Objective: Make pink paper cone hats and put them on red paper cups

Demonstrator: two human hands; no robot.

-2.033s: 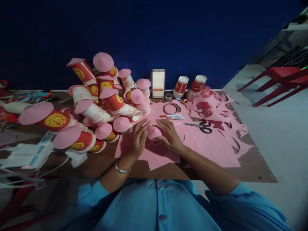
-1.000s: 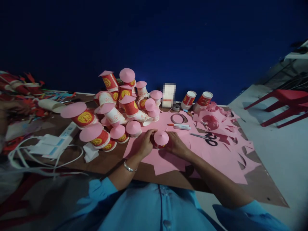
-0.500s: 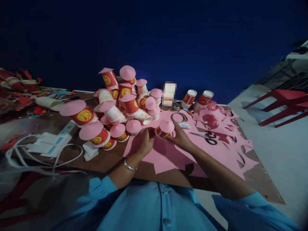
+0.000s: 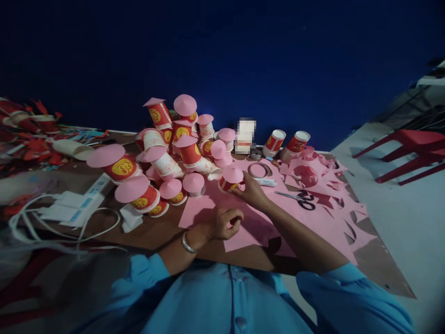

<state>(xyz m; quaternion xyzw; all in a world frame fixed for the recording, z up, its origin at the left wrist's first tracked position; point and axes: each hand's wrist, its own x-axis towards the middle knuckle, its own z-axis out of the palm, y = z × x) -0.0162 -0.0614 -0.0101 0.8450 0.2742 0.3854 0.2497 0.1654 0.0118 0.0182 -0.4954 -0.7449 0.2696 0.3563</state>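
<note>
My right hand [image 4: 252, 191] grips a red paper cup [image 4: 225, 184] by its side, fingers wrapped round it. The cup wears a pink paper cone [image 4: 232, 173] and has a yellow print. My left hand [image 4: 225, 223], with a silver bangle on the wrist, is curled above the pink paper sheet [image 4: 243, 232], apart from the cup. Its fingers bend into a loop, and nothing shows in them. Left of my hands stand several cups with pink cone tops, such as a white one [image 4: 193, 184] and a red one [image 4: 174, 191].
Scissors [image 4: 299, 199], a glue tube [image 4: 266, 182] and a roll of tape [image 4: 260, 170] lie on the right. Two uncapped red cups [image 4: 295, 143] stand near the wall beside pink scraps [image 4: 306, 174]. A white power strip [image 4: 81, 202] with cables lies left; a red stool [image 4: 406, 148] is beyond the table.
My right hand has moved the capped cup slightly left and away from me, towards the other cups. My left hand has come off the cup and drawn back towards my body.
</note>
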